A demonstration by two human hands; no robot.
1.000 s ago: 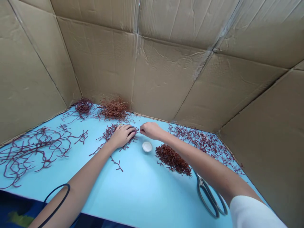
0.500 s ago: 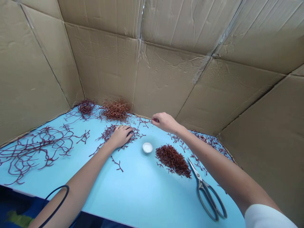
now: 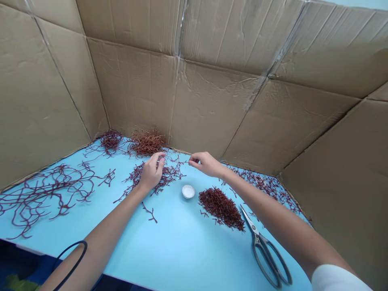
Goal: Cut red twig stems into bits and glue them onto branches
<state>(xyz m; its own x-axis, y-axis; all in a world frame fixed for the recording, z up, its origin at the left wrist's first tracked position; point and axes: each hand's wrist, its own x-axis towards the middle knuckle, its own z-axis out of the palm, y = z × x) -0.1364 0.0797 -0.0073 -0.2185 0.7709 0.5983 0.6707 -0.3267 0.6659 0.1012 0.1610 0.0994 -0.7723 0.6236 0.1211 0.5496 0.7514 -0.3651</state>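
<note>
My left hand (image 3: 152, 171) is raised at the loose pile of short dark-red branching strands (image 3: 169, 174), its thumb and index finger curled toward each other. What lies between those fingertips is too fine to make out. Across from it, my right hand (image 3: 206, 163) pinches a thin red-brown branching strand (image 3: 181, 162) by its right end. Below the hands stands a small white round dish (image 3: 188, 191). A dense heap of short red-brown pieces (image 3: 221, 208) lies to the dish's right, beside grey-handled scissors (image 3: 266, 250). One loose forked strand (image 3: 149, 212) rests below my left hand.
Tall cardboard panels (image 3: 136, 85) wall in the light-blue table (image 3: 176, 250) at the back and sides. Long tangled strands (image 3: 54, 188) spread at left. Two bundles, one dark red (image 3: 111, 140) and one orange-brown (image 3: 147, 142), sit at the back. Scattered pieces (image 3: 266, 186) line the right edge.
My left hand has lifted off the strand pile, and its thumb and index finger have drawn nearer each other. My right hand has come slightly lower and left. The view has tilted slightly up.
</note>
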